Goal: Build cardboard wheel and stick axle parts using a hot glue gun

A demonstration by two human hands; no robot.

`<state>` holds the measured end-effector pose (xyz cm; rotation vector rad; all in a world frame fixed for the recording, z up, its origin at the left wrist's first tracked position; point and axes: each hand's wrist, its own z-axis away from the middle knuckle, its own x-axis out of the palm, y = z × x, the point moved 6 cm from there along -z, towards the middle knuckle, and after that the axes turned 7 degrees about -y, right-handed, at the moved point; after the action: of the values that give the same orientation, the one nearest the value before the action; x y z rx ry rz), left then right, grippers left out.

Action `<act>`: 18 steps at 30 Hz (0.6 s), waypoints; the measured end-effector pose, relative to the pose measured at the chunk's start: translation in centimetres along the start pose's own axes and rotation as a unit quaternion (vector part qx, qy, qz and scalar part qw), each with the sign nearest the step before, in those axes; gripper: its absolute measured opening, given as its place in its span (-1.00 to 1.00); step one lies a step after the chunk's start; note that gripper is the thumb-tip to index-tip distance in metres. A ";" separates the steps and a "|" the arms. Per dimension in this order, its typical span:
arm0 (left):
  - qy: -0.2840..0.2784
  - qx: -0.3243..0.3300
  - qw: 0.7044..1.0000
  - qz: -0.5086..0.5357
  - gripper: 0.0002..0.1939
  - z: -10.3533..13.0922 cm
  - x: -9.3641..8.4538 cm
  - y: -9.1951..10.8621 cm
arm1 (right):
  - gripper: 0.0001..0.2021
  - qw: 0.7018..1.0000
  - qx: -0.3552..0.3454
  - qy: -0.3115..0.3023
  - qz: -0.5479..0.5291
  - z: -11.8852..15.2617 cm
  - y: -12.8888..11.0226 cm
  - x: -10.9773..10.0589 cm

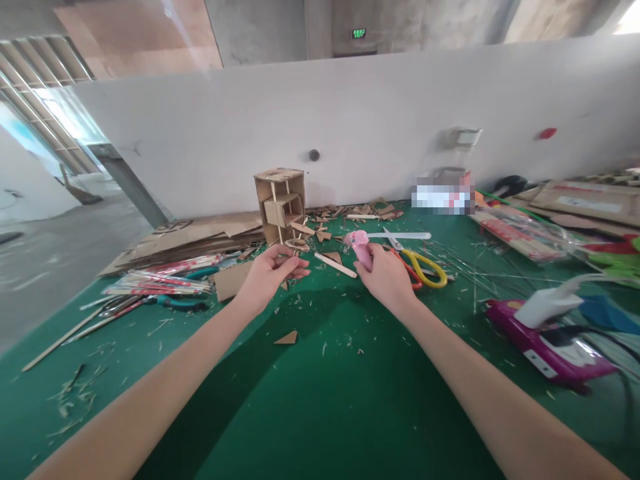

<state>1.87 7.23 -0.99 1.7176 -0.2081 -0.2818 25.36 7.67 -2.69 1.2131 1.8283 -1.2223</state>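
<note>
My right hand point(387, 275) is wrapped round the handle of a pink hot glue gun point(359, 245). A long whitish glue stick point(405, 235) sticks out of its back, and its nozzle points left. My left hand point(273, 275) has its thumb and fingers drawn together near a small tan piece point(298, 246); whether they pinch it is hard to make out. Just behind that hand stands an upright cardboard structure point(277, 212) with shelves and thin wooden posts. Between my hands a pale wooden stick point(334, 265) lies beside cardboard scraps.
Scissors with yellow handles point(434, 268) lie right of my right hand. At left are bundled sticks point(157, 283), teal-handled pliers point(180, 304) and flat cardboard sheets point(210, 235). A purple power strip point(545, 347) with cables sits at right. A white wall point(360, 120) rises behind the green table point(320, 400).
</note>
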 end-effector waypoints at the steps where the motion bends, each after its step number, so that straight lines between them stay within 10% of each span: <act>1: 0.002 0.003 1.000 -0.001 -0.81 0.0 0.1 -0.1 | -0.71 1.000 -0.006 -0.004 0.010 -0.2 -0.1 -0.1; 7: 0.032 0.001 0.999 -0.005 -0.77 0.0 -0.1 -0.3 | -0.81 0.968 0.029 0.040 -0.244 -0.1 -0.7 -1.8; 13: 0.064 0.000 0.998 -0.016 -0.74 0.0 -0.7 -0.1 | -0.73 0.775 0.059 -0.095 -0.622 1.9 -3.3 -0.9; 18: 0.075 0.000 0.997 -0.018 -0.74 0.0 -0.8 -0.3 | -0.69 0.767 0.045 -0.210 -0.605 3.0 -5.1 -0.5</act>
<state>1.13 7.53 -1.27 1.7354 -0.0681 -0.1782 20.90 3.94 -1.58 -0.4470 2.1576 -2.0016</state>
